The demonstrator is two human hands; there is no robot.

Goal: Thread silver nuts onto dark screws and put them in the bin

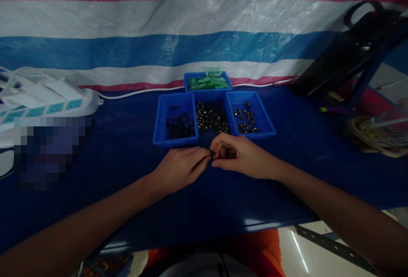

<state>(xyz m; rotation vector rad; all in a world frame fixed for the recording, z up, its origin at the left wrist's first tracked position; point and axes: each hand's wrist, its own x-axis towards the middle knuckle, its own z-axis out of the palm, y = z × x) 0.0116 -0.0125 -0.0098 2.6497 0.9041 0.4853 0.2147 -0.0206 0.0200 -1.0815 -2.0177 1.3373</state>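
Note:
My left hand [183,164] is closed in a pinch on a small dark part [212,154], too small to name more exactly. From the other side, the thumb and fingertips of my right hand [244,155] close on the same part. Just beyond my hands stand blue bins. Thin black pieces [180,127] lie in the left bin [161,117]. A pile of shiny small metal parts [212,115] fills the middle bin, and similar metal pieces [245,117] are scattered in the right bin [266,119].
Green plastic packets [208,82] fill a blue bin behind. A white power strip [72,102] sits at left, its cable along the striped sheet [143,51]. At right are a black bottle [344,51] and a basket [366,143]. The blue table's front edge [223,232] is near me.

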